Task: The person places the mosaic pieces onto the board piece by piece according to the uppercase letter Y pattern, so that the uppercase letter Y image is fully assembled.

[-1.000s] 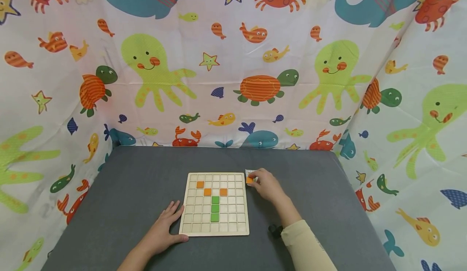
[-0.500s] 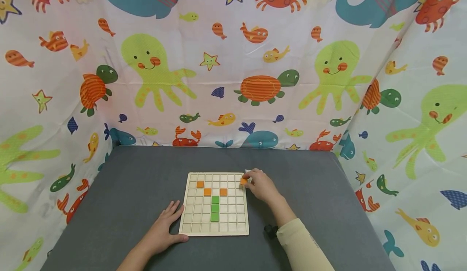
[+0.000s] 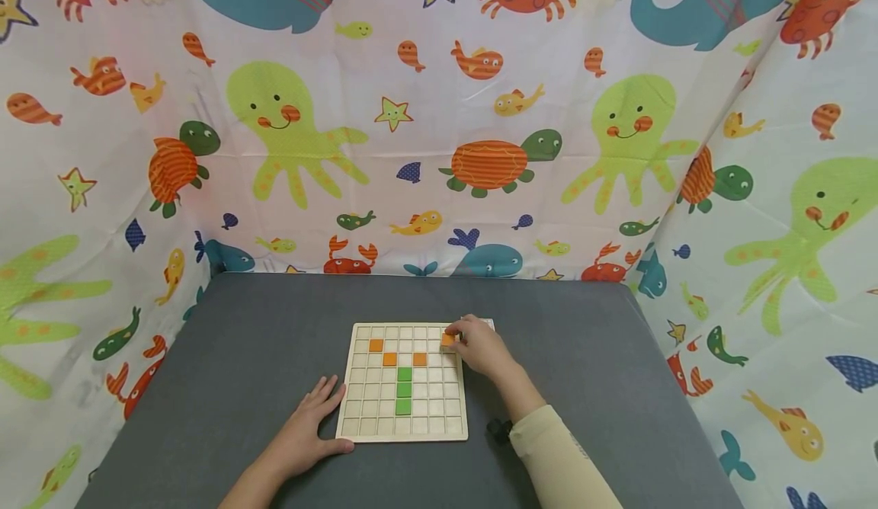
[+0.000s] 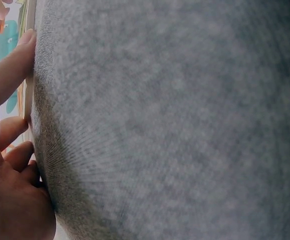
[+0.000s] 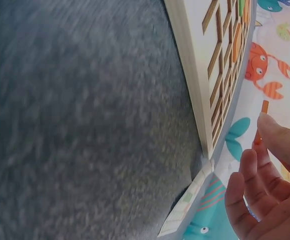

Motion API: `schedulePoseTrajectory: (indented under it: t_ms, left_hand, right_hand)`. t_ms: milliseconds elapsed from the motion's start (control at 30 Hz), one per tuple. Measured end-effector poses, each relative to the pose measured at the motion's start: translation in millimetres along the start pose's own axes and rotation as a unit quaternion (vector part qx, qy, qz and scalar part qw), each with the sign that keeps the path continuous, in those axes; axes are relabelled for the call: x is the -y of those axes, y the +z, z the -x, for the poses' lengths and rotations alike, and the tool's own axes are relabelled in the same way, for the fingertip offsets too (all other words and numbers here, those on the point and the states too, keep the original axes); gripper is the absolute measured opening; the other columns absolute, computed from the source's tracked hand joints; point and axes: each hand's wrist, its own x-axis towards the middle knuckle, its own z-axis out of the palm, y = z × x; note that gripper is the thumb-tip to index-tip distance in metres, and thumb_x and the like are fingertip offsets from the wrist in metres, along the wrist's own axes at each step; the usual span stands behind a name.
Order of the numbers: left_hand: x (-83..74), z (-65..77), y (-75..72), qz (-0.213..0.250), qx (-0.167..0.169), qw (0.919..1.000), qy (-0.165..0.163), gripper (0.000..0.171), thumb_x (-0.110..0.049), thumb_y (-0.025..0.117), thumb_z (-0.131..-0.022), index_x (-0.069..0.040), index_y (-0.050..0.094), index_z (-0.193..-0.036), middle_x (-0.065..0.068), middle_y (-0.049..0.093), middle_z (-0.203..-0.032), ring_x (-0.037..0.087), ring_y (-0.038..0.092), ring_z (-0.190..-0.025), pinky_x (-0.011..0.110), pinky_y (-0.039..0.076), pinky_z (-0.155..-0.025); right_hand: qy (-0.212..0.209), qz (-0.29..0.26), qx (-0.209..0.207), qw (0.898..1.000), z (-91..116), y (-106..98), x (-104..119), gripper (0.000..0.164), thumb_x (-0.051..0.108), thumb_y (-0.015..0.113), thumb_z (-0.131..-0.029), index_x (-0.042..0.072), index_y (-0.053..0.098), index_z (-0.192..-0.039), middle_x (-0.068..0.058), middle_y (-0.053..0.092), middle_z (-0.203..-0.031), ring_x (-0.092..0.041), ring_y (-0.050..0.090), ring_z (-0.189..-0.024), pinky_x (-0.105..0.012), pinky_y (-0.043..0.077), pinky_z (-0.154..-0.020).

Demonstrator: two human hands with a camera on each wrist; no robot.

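A light wooden grid board (image 3: 439, 410) lies on the grey table. Orange square tiles (image 3: 389, 360) sit in cells of its upper part, and a column of green tiles (image 3: 404, 390) stands in the middle. My right hand (image 3: 482, 345) pinches an orange tile (image 5: 264, 107) between thumb and fingers, over the board's upper right corner. In the right wrist view the tile is seen edge-on, held above the board. My left hand (image 3: 302, 429) rests at the lower left corner, its thumb touching the front edge and its fingers along the left side.
A small printed card (image 5: 187, 200) lies beside the board's upper right corner, mostly hidden by my right hand in the head view. Grey cloth (image 3: 274, 326) covers the table. A curtain with sea animals (image 3: 425, 151) hangs behind and at both sides.
My right hand has lifted the orange tile from over the card and carried it left over the board's upper right corner. My left hand has stayed in place.
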Motion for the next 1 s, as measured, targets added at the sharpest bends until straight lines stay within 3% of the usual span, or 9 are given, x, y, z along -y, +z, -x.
schedulePoseTrajectory:
  t_ms: [133, 400, 700, 1000]
  left_hand:
    - [0.7, -0.2, 0.1, -0.003, 0.001, 1.0, -0.002, 0.109, -0.058, 0.088, -0.067, -0.015, 0.041, -0.156, 0.012, 0.026, -0.167, 0.039, 0.012, -0.156, 0.067, 0.02, -0.119]
    - [2.4, -2.1, 0.5, -0.008, 0.005, 0.9999, -0.007, 0.11, -0.06, 0.087, -0.066, -0.016, 0.041, -0.156, 0.012, 0.026, -0.167, 0.039, 0.013, -0.156, 0.067, 0.02, -0.119]
    - [3.1, -3.0, 0.8, -0.006, 0.005, 0.9999, -0.01, 0.111, -0.062, 0.086, -0.065, -0.017, 0.041, -0.156, 0.011, 0.026, -0.167, 0.038, 0.012, -0.156, 0.067, 0.019, -0.119]
    - [4.2, -2.7, 1.4, -0.003, 0.001, 1.0, -0.003, 0.11, -0.062, 0.086, -0.066, -0.017, 0.041, -0.156, 0.011, 0.026, -0.167, 0.038, 0.012, -0.156, 0.067, 0.019, -0.12]
  right_hand:
    - [0.001, -0.004, 0.004, 1.0, -2.7, 4.1, 3.7, 0.021, 0.016, 0.075, -0.092, 0.014, 0.076, -0.113, -0.003, 0.063, -0.099, -0.013, 0.053, -0.077, -0.03, 0.048, -0.066]
    - [-0.002, -0.013, 0.015, 1.0, -9.3, 11.4, 8.4, 0.019, 0.015, 0.074, -0.093, 0.013, 0.076, -0.112, -0.004, 0.065, -0.105, -0.015, 0.059, -0.081, -0.033, 0.053, -0.072]
    - [0.006, 0.02, 0.024, 1.0, -16.0, 21.7, 10.6, 0.02, 0.017, 0.076, -0.092, 0.012, 0.076, -0.111, -0.003, 0.066, -0.109, -0.022, 0.066, -0.098, -0.041, 0.057, -0.087]
    - [0.008, 0.04, 0.019, 0.999, -15.6, 25.1, 14.6, 0.022, 0.015, 0.078, -0.09, 0.013, 0.075, -0.112, -0.004, 0.066, -0.106, -0.023, 0.067, -0.093, -0.041, 0.057, -0.079]
